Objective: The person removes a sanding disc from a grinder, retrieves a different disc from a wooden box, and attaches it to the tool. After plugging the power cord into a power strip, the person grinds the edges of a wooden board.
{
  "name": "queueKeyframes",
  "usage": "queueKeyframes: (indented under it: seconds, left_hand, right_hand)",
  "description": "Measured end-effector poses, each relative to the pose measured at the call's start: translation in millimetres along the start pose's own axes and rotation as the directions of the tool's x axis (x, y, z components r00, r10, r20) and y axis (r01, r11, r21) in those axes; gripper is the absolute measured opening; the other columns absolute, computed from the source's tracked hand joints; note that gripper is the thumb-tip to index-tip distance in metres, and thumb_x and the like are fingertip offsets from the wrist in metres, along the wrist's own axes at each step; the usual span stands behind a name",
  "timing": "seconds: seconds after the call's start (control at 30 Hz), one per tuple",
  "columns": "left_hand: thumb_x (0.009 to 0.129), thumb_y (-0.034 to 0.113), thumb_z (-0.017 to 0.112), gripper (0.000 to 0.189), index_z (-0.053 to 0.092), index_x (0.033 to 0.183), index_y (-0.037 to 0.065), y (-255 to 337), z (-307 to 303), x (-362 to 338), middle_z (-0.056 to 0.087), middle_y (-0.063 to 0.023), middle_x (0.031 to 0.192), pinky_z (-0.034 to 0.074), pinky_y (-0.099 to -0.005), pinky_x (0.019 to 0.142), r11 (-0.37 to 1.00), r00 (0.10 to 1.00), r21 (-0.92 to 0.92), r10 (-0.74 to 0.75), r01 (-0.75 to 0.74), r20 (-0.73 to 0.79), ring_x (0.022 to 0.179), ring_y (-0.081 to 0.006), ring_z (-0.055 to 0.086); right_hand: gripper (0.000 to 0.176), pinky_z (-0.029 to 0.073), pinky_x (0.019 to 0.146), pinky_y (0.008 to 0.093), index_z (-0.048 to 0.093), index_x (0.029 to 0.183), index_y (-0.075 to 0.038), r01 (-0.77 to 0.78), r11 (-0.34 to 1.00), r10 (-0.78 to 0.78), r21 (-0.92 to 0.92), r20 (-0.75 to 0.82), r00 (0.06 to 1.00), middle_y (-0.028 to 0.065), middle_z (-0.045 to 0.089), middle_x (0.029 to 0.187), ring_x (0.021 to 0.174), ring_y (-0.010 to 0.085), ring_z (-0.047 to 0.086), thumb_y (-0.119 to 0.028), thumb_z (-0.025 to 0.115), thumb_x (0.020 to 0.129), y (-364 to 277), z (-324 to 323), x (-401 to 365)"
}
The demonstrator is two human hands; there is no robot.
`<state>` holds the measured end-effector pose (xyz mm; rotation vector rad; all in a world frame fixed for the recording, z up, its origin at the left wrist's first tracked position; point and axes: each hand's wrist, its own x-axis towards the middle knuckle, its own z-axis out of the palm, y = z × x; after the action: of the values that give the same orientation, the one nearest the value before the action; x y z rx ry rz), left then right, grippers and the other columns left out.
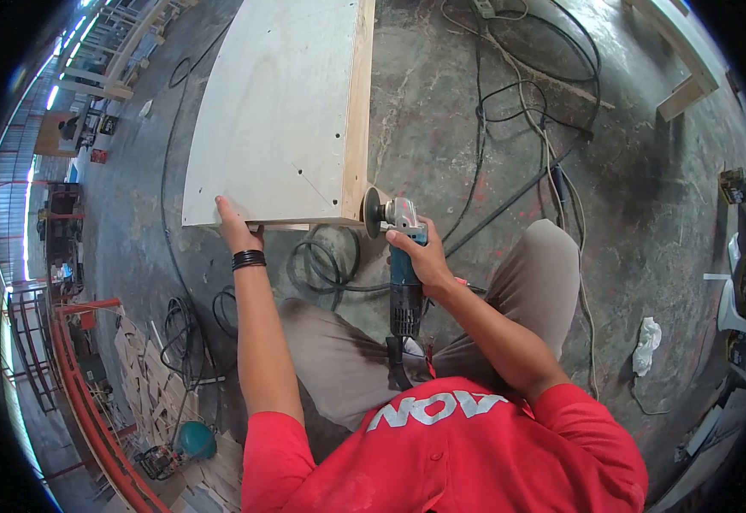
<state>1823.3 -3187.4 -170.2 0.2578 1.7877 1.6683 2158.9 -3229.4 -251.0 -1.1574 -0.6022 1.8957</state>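
A long wooden panel [274, 111] with a pale plywood face and solid wood edging stretches away in front of me. Several dark holes or screw heads dot its face near the right edge and the near end. My left hand [236, 229] grips its near left corner, thumb on top and the other fingers hidden beneath. In my right hand [425, 254] is a blue and black angle grinder [405, 286], held upright with my fingers wrapped round its body. The grinder's dark disc [373, 212] is right at the panel's near right corner.
Black cables [321, 269] coil on the concrete floor near the panel, and more cords [522, 94] run along the right. A crumpled white bag [646, 346] lies at right. Wood scraps [146, 368] pile up at lower left beside a red metal rail [91, 398]. A wooden frame [685, 60] stands at upper right.
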Motion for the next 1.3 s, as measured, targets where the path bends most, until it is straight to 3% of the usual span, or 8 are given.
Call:
queueKeyframes:
  seconds: [0.07, 0.4, 0.63, 0.73, 1.0, 1.1, 1.2, 1.3]
  left_hand:
    - [0.093, 0.069, 0.048, 0.067, 0.05, 0.138, 0.019, 4.1, 4.2, -6.6, 0.052, -0.0063, 0.138, 0.045, -0.0434, 0.089, 0.998, 0.996, 0.056, -0.026, 0.031, -0.083, 0.12, -0.0246, 0.05]
    - [0.089, 0.073, 0.049, 0.072, 0.05, 0.137, 0.02, -2.8, -3.5, 8.9, 0.053, -0.0053, 0.136, 0.045, -0.0432, 0.086, 0.999, 0.999, 0.036, -0.019, 0.02, -0.04, 0.119, -0.0248, 0.05]
    - [0.089, 0.072, 0.05, 0.074, 0.046, 0.142, 0.02, 0.4, -0.3, 0.2, 0.045, -0.0064, 0.145, 0.041, -0.0486, 0.095, 0.996, 0.996, 0.074, -0.042, 0.048, -0.084, 0.125, -0.0267, 0.046]
    - [0.09, 0.072, 0.05, 0.073, 0.047, 0.14, 0.02, 2.0, 1.1, -3.1, 0.048, -0.0062, 0.142, 0.042, -0.0465, 0.092, 0.996, 0.995, 0.084, -0.027, 0.035, -0.098, 0.121, -0.0259, 0.048]
    - [0.09, 0.073, 0.047, 0.071, 0.05, 0.137, 0.019, -5.0, -5.3, 11.3, 0.055, -0.0053, 0.133, 0.045, -0.0431, 0.085, 0.997, 0.998, 0.081, -0.016, 0.021, -0.066, 0.113, -0.024, 0.054]
    - [0.091, 0.073, 0.046, 0.072, 0.05, 0.139, 0.019, -2.4, -3.8, 7.4, 0.053, -0.0056, 0.137, 0.044, -0.0434, 0.088, 0.997, 0.999, 0.076, -0.026, 0.028, -0.031, 0.116, -0.024, 0.052]
    - [0.091, 0.074, 0.045, 0.075, 0.048, 0.142, 0.019, 1.4, -0.6, -2.5, 0.05, -0.0062, 0.141, 0.043, -0.044, 0.091, 0.99, 0.994, 0.128, -0.041, 0.054, -0.101, 0.12, -0.0247, 0.049]
    - [0.089, 0.076, 0.045, 0.078, 0.045, 0.145, 0.02, 0.0, -4.2, 4.8, 0.047, -0.0066, 0.144, 0.041, -0.0448, 0.094, 0.992, 0.998, 0.113, -0.051, 0.053, -0.023, 0.123, -0.0259, 0.047]
  right_hand:
    - [0.074, 0.056, 0.06, 0.0344, 0.041, 0.136, -0.005, 0.016, 1.0, -0.016, 0.003, 0.006, 1.0, 0.0105, 0.062, 0.1, 0.073, 0.0201, 0.066, -0.028, 0.084, 0.08, -2.3, 2.3, -3.5]
    - [0.075, 0.056, 0.066, 0.0328, 0.04, 0.137, -0.005, 0.165, 0.983, -0.16, -0.082, 0.062, 0.985, 0.0104, 0.062, 0.102, 0.081, 0.018, 0.065, -0.026, 0.085, 0.081, -29.8, 26.7, -27.2]
    - [0.078, 0.052, 0.078, 0.0295, 0.043, 0.137, -0.003, 0.239, 0.959, -0.233, -0.152, 0.058, 0.971, 0.0101, 0.062, 0.107, 0.09, 0.0157, 0.061, -0.028, 0.087, 0.077, -59.9, 37.8, -29.1]
    - [0.079, 0.052, 0.077, 0.0293, 0.043, 0.136, -0.002, 0.241, 0.969, -0.237, -0.056, 0.067, 0.969, 0.0096, 0.063, 0.106, 0.088, 0.015, 0.062, -0.028, 0.087, 0.077, -77.1, 44.5, -18.5]
    - [0.077, 0.054, 0.068, 0.0297, 0.043, 0.136, -0.002, 0.211, 0.974, -0.211, -0.086, -0.001, 0.977, 0.0103, 0.064, 0.1, 0.083, 0.0151, 0.064, -0.027, 0.087, 0.078, -92.4, 43.0, 29.4]
    - [0.077, 0.053, 0.072, 0.0299, 0.043, 0.135, -0.002, 0.203, 0.975, -0.199, -0.089, 0.046, 0.979, 0.0094, 0.063, 0.101, 0.087, 0.0153, 0.063, -0.027, 0.087, 0.077, -82.7, 39.1, 19.9]
    - [0.075, 0.052, 0.078, 0.0303, 0.044, 0.134, -0.002, 0.274, 0.949, -0.268, -0.159, 0.054, 0.962, 0.0082, 0.063, 0.101, 0.092, 0.016, 0.062, -0.027, 0.087, 0.077, -67.4, 37.2, -8.1]
    - [0.075, 0.049, 0.089, 0.0331, 0.048, 0.13, -0.001, 0.288, 0.946, -0.278, -0.146, 0.084, 0.957, 0.0122, 0.06, 0.112, 0.101, 0.0186, 0.059, -0.032, 0.088, 0.074, -58.2, 36.5, -28.8]
